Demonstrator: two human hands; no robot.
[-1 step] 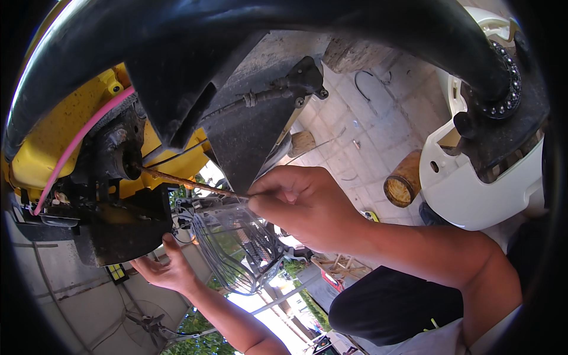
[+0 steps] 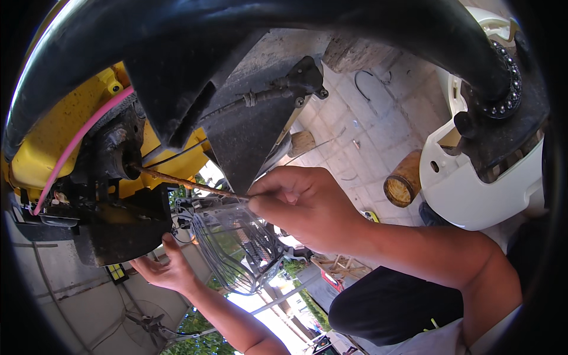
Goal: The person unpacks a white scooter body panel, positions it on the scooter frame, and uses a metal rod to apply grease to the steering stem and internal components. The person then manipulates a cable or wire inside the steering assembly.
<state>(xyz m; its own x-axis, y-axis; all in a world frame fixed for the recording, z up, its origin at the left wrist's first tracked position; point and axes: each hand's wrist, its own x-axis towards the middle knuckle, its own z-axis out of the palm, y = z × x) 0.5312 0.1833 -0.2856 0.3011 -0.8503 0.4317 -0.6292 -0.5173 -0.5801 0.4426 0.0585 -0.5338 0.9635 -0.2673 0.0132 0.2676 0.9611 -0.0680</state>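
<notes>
My right hand point(image 2: 302, 204) pinches the near end of a thin rusty rod point(image 2: 192, 184) between thumb and fingers. The rod's far end goes into a round opening in a dark, dirty metal part point(image 2: 124, 148) at the left. Below that opening sits a black plastic housing point(image 2: 121, 242). My left hand point(image 2: 168, 269) holds its lower right corner, thumb up along the side; the other fingers are partly hidden underneath. A pink hose point(image 2: 80, 142) curves past the metal part, in front of yellow body panels point(image 2: 44, 160).
A thick black tube point(image 2: 248, 15) arches overhead, ending at a ring of bearing balls point(image 2: 503, 83) at right. Beside it stands a white plastic shell point(image 2: 473, 204). Wooden logs point(image 2: 403, 177) lie on the tiled floor point(image 2: 378, 142). A wire basket point(image 2: 236, 248) hangs behind my wrists.
</notes>
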